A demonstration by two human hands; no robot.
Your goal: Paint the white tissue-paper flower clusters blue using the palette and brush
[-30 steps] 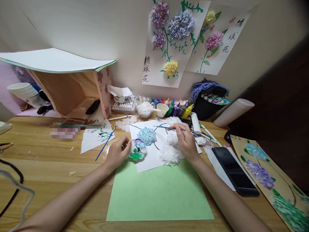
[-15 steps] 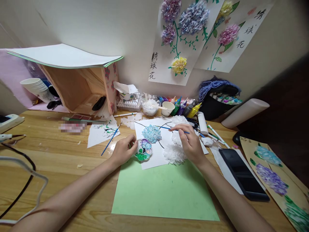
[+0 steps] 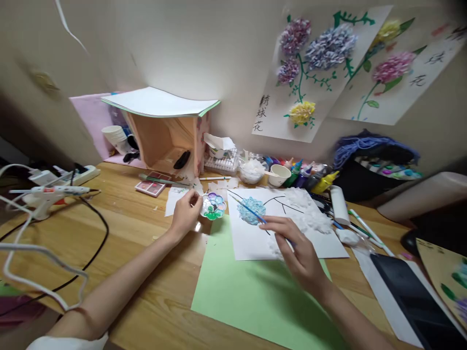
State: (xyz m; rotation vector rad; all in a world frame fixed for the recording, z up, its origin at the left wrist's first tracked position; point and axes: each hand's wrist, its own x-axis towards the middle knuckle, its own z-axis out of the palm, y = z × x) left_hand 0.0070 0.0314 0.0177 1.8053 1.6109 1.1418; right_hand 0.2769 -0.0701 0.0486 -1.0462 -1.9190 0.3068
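Observation:
My left hand [image 3: 187, 214] pinches the left edge of a clear flower-shaped paint palette [image 3: 213, 208] holding green, purple and dark paint. In my right hand [image 3: 299, 245] is a thin blue paintbrush [image 3: 258, 217], its tip pointing left towards the palette. Beneath the brush, a blue crumpled-paper flower [image 3: 245, 213] sits on a white sheet [image 3: 251, 248] with dark drawn stems. White paper flowers [image 3: 315, 221] lie on the right of that sheet, and one is partly hidden by my right hand. A green sheet [image 3: 233, 287] lies underneath.
Paper cup [image 3: 279, 176], bowl of white paper [image 3: 252, 171] and paint bottles [image 3: 326, 182] line the back. A glue gun [image 3: 47, 194] with cables lies left, near a cardboard box [image 3: 156, 141]. Right are a phone [image 3: 408, 291] and pens [image 3: 370, 233]. Flower pictures [image 3: 302, 87] hang on the wall.
The view has turned left. My left hand has moved the palette off the white sheet to its left. My right hand has swung the brush tip leftwards over the blue flower.

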